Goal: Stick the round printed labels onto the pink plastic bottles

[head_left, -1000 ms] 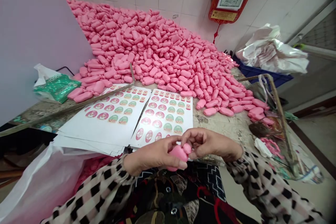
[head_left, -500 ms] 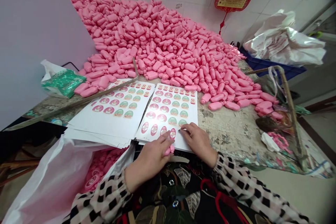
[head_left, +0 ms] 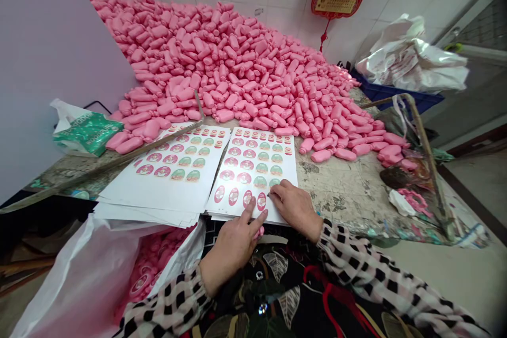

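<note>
A sheet of stickers (head_left: 237,169) lies on the table in front of me, with red, pink and green labels in rows. My left hand (head_left: 233,240) rests at its lower edge, index and middle fingers stretched out beside the oval pink stickers (head_left: 233,196). A small pink plastic bottle (head_left: 260,232) is tucked under those fingers, mostly hidden by the hand. On the sheet's right side, my right hand (head_left: 295,206) pinches a small dark pointed tool (head_left: 269,195) near the rightmost oval sticker (head_left: 261,201); most of the tool is hidden.
A large heap of pink plastic bottles (head_left: 222,63) covers the back of the table. More sticker sheets (head_left: 146,190) are stacked on the left. Below them hangs a white bag (head_left: 79,269) holding pink pieces. A bent metal bar (head_left: 99,161) crosses the left side; a green tissue pack (head_left: 87,132) lies behind it.
My left index and middle fingers have spread apart, and the pink bottle shows less beneath them. My right hand stays by the rightmost oval sticker. The view has shifted slightly.
</note>
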The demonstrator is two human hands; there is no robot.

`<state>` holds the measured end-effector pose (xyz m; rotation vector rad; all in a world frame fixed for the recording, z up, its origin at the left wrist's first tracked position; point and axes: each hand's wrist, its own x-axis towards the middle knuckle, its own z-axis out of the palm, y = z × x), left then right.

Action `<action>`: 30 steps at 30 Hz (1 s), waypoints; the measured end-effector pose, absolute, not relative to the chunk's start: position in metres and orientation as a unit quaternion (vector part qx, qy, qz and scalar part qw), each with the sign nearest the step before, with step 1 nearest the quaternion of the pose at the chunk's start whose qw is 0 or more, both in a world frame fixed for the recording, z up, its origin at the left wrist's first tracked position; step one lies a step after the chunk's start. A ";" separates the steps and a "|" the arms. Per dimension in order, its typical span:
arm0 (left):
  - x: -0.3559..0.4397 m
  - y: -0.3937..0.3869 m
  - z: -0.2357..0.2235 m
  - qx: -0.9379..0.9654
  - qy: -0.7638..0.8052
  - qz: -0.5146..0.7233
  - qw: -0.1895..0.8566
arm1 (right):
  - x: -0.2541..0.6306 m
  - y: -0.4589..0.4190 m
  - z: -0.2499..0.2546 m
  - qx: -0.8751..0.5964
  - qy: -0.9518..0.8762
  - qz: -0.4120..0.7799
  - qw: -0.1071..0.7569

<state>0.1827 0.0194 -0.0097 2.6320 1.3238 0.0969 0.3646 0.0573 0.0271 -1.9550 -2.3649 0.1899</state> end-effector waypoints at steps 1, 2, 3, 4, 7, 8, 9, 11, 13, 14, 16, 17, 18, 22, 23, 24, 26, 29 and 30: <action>0.183 0.020 -0.011 0.889 0.446 0.030 0.097 | 0.365 0.058 0.028 -0.633 -0.770 0.064 0.034; 0.182 0.020 -0.012 0.890 0.445 0.026 0.099 | 0.365 0.058 0.029 -0.632 -0.772 0.068 0.035; 0.182 0.020 -0.012 0.889 0.445 0.022 0.102 | 0.366 0.059 0.029 -0.631 -0.771 0.074 0.036; 0.182 0.020 -0.013 0.889 0.446 0.019 0.105 | 0.367 0.059 0.029 -0.632 -0.770 0.080 0.038; 0.182 0.020 -0.014 0.886 0.451 0.016 0.108 | 0.368 0.058 0.026 -0.640 -0.760 0.103 0.051; 0.182 0.020 -0.015 0.885 0.453 0.017 0.106 | 0.369 0.057 0.024 -0.643 -0.756 0.111 0.062; 0.183 0.020 -0.016 0.885 0.453 0.020 0.103 | 0.369 0.056 0.023 -0.645 -0.751 0.119 0.076; 0.183 0.019 -0.018 0.885 0.454 0.025 0.099 | 0.369 0.051 0.018 -0.651 -0.739 0.138 0.111; 0.183 0.018 -0.020 0.885 0.455 0.028 0.095 | 0.366 0.046 0.014 -0.660 -0.720 0.155 0.144; 0.183 0.018 -0.021 0.885 0.455 0.030 0.094 | 0.365 0.044 0.012 -0.668 -0.709 0.163 0.157; 0.183 0.017 -0.023 0.885 0.455 0.034 0.095 | 0.360 0.038 0.009 -0.684 -0.687 0.171 0.176; 0.184 0.017 -0.023 0.885 0.454 0.037 0.098 | 0.358 0.036 0.008 -0.693 -0.676 0.172 0.183; 0.184 0.017 -0.024 0.884 0.454 0.041 0.102 | 0.356 0.034 0.007 -0.700 -0.667 0.171 0.186; 0.185 0.016 -0.024 0.880 0.456 0.052 0.118 | 0.350 0.033 0.008 -0.721 -0.650 0.167 0.176; 0.185 0.016 -0.024 0.879 0.459 0.054 0.119 | 0.349 0.035 0.009 -0.722 -0.648 0.171 0.171; 0.185 0.015 -0.024 0.878 0.461 0.054 0.119 | 0.349 0.037 0.011 -0.723 -0.647 0.177 0.166; 0.186 0.015 -0.023 0.876 0.464 0.054 0.120 | 0.350 0.042 0.014 -0.730 -0.639 0.190 0.150; 0.186 0.014 -0.023 0.875 0.468 0.048 0.116 | 0.351 0.050 0.021 -0.739 -0.631 0.202 0.123; 0.186 0.014 -0.023 0.875 0.469 0.045 0.113 | 0.351 0.053 0.023 -0.739 -0.633 0.202 0.115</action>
